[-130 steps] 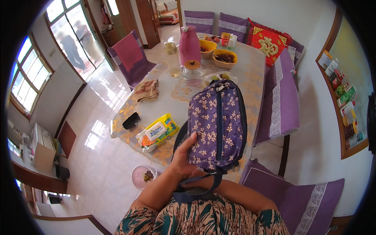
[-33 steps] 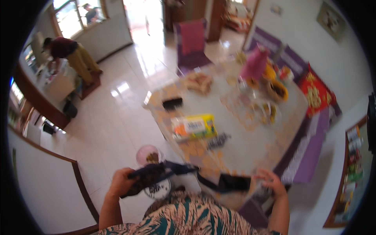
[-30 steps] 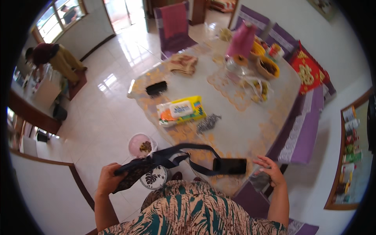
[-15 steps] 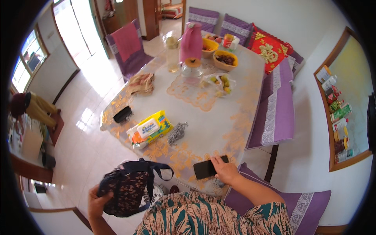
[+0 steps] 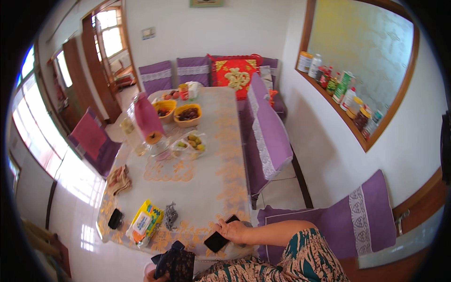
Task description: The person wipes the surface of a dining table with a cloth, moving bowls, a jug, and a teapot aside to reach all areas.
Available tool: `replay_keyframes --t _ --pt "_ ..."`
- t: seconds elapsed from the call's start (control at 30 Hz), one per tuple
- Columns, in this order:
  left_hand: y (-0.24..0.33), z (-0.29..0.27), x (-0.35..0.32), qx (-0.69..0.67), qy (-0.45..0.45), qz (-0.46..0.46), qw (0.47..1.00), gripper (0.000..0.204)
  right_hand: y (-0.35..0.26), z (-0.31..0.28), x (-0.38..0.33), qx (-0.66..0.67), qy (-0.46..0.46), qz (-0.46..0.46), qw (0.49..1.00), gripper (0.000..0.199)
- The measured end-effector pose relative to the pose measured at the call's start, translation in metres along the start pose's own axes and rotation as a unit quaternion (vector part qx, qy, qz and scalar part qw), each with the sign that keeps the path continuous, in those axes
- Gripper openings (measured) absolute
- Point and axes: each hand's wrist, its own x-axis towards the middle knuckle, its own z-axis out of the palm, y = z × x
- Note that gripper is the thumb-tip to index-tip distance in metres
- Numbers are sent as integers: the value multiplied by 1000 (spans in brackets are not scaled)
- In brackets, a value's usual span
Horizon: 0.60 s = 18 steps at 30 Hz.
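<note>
Black phone under flat right hand

The right forearm comes in from the lower right, bare below a patterned sleeve, and stretches leftward nearly level. The right hand lies palm down, its fingers curled around something dark. The left hand barely shows at the bottom edge, only its knuckles visible, closed in a grip.

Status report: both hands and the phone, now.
Right hand on black phone at table edge. Left hand grips floral bag below. Nothing between them.
</note>
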Motion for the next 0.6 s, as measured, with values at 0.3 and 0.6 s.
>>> replay_keyframes --t 0.3,0.6 --pt "21 1 7 56 -27 -30 998 32 -11 -42 -17 -57 -22 -58 996 27" --pt "39 19 22 94 -69 -11 993 28 6 -61 -13 -3 -53 -101 993 14"
